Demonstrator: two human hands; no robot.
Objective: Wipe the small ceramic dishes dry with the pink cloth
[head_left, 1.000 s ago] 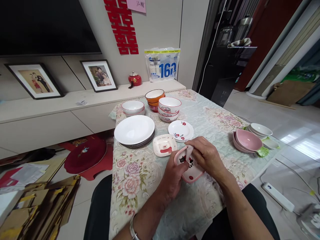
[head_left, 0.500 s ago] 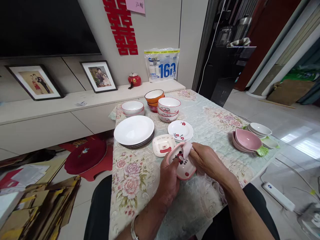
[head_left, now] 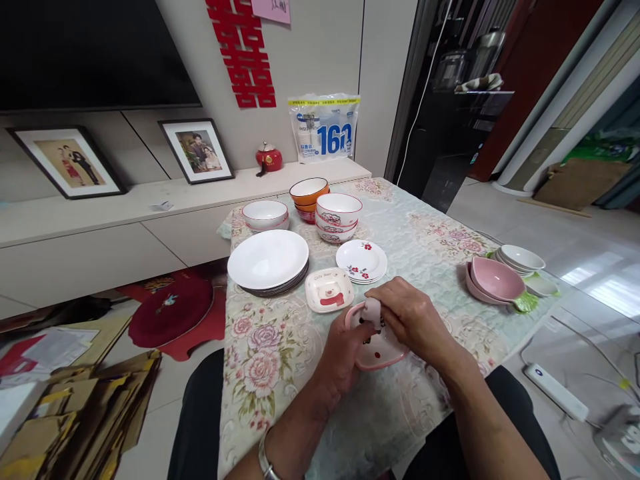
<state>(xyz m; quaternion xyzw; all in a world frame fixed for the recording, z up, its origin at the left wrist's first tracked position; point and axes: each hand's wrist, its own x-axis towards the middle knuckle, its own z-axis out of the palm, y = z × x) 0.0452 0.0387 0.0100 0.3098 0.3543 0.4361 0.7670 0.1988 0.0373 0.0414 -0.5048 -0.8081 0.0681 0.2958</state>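
Observation:
My left hand [head_left: 347, 350] grips the near-left side of a small pink-rimmed dish [head_left: 383, 357], its thumb over the inside. The dish is tilted above the table, and its cat print is mostly covered. In my right hand [head_left: 413, 313] is a pale tissue [head_left: 371, 312], pressed against the dish's far rim and inner face. Just beyond lies a square bear-print dish [head_left: 329, 291] on the cloth. Behind it are a stack of small flowered plates [head_left: 361, 259] and, further left, a stack of large white plates [head_left: 269, 259].
White bowls [head_left: 339, 208], orange bowls [head_left: 309, 191] and a wider white bowl pair [head_left: 265, 213] stand at the table's back. Pink bowls [head_left: 497, 280] and small white bowls [head_left: 523, 257] sit near the right edge. A red stool [head_left: 170, 310] and flattened cardboard [head_left: 90, 413] are at left.
The dish first turned to face me with its cat print showing, then tilted back. My right hand with the tissue has shifted along the rim and now covers the print's upper part.

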